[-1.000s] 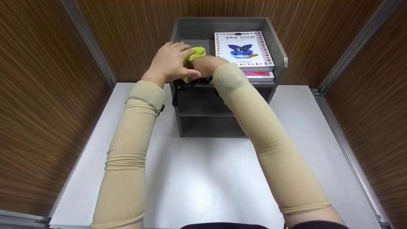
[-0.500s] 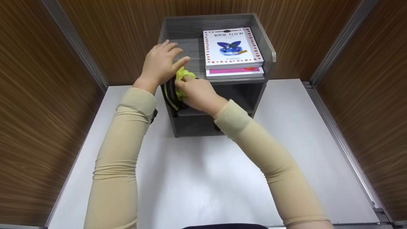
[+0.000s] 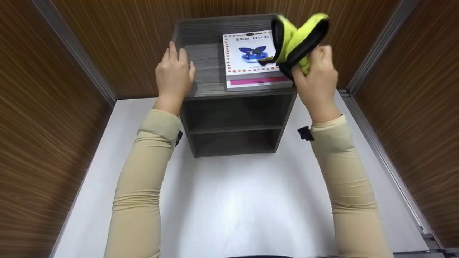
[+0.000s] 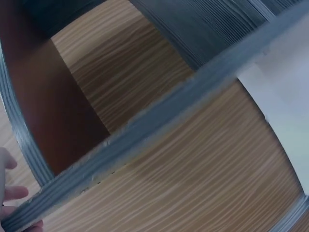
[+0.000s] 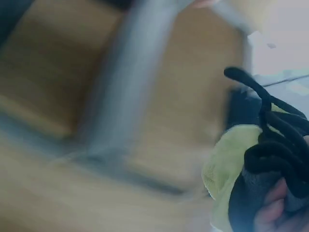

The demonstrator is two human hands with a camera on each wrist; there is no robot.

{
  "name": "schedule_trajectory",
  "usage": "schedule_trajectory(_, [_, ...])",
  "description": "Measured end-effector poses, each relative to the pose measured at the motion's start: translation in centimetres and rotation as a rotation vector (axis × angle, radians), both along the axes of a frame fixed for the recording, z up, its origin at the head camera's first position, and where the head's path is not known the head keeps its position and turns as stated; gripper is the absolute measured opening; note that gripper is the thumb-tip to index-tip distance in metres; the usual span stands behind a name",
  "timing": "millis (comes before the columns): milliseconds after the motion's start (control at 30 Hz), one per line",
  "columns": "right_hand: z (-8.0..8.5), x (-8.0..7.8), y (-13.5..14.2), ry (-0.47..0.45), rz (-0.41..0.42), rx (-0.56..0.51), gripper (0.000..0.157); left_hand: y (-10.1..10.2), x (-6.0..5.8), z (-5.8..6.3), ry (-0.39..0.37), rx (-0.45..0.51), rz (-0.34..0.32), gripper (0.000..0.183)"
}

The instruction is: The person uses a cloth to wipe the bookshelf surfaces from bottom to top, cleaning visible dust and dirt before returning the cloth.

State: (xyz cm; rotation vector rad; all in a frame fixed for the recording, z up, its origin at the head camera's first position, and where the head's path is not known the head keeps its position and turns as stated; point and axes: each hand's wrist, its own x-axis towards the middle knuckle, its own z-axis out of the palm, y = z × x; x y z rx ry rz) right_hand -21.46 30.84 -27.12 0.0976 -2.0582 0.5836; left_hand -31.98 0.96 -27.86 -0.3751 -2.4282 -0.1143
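My right hand (image 3: 318, 80) grips a neon-yellow and black fabric item (image 3: 300, 37) with black trim, raised above the right side of a small grey cabinet (image 3: 233, 127). In the right wrist view, curled fingers (image 5: 273, 210) hold the bunched fabric (image 5: 231, 166), and a black strap loop sticks out of it. Its exact kind is not clear. My left hand (image 3: 174, 77) holds the cabinet's left side panel. In the left wrist view, its fingers (image 4: 15, 192) lie on both sides of the panel edge (image 4: 125, 142).
White books (image 3: 251, 52), one with a butterfly cover, lie stacked on the cabinet top at the right, partly behind the fabric. Raised panels border that top. Wood-grain walls (image 3: 46, 107) enclose the white table (image 3: 229, 204) on which the cabinet stands.
My right hand has carried the yellow and black fabric item from the cabinet's left front up and to the right. The left hand has shifted slightly and settled on the left panel.
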Motion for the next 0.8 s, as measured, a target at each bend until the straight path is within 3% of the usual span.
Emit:
schedule_trajectory(100, [-2.4,-0.8,0.5,-0.027,-0.019,-0.003,0.031,-0.3,0.4,-0.3,0.052,0.034,0.003,0.04])
schedule_trajectory(200, [-4.1,-0.3,0.6,0.012,0.018,-0.057,0.033,-0.1,0.7,-0.4,0.09,0.047,-0.007,0.037])
schedule_trajectory(500, [-9.5,1.9,1.7,0.055,0.102,-0.403,0.045,1.6,1.5,-0.7,0.115,0.059,-0.03,0.034])
schedule_trajectory(800, [-14.3,4.1,2.4,-0.086,0.19,-0.779,0.042,2.2,1.7,-0.3,0.116,0.05,-0.037,0.035])
